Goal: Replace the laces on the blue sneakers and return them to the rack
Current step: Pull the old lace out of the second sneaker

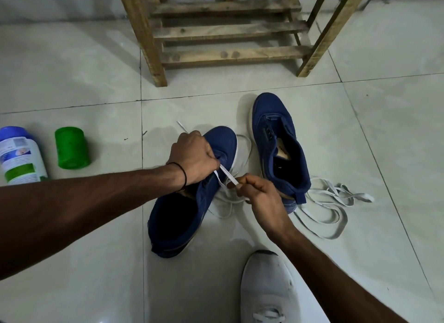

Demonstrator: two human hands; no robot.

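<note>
On the tiled floor (72, 226) right in front of you, the nearer blue sneaker (189, 207) is lying with its toe pointing away. Your left hand (194, 156) is resting on its front part, its fingers (212, 155) curling down tight at the eyelets and pinching a flat white lace (225, 174). Your right hand (263, 199) is hovering just beside the sneaker's right edge, its fingers (242, 182) closing narrowly, thumb against forefinger, on the same lace, which is stretching between your two hands. More of this lace is trailing on the floor under your right hand and round the toe.

The second blue sneaker (278, 142) is sitting just to the right, unlaced, with a loose heap of lace (336, 202) lying beside its heel. The wooden rack (228, 31) is standing beyond both sneakers. Well to your left, a green spool (71, 147) and a blue-capped bottle (20, 156) are lying on the tiles. Your grey shoe (266, 289) is showing at the bottom.
</note>
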